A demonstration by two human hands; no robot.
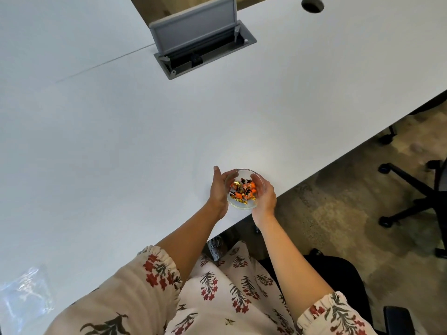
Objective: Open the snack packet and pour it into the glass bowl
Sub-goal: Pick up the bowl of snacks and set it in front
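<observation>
A small glass bowl (243, 204) sits near the front edge of the white table (121, 141). It holds several orange and gold wrapped snacks (243, 191). My left hand (217, 189) cups the bowl's left side and my right hand (264, 195) cups its right side, fingers curled around the rim. A clear, empty-looking plastic packet (25, 293) lies flat on the table at the far lower left, away from both hands.
A grey cable box (200, 42) with its lid raised is set into the table at the back. A round cable hole (312, 4) is at the far right. Black office chairs (416, 189) stand on the carpet to the right.
</observation>
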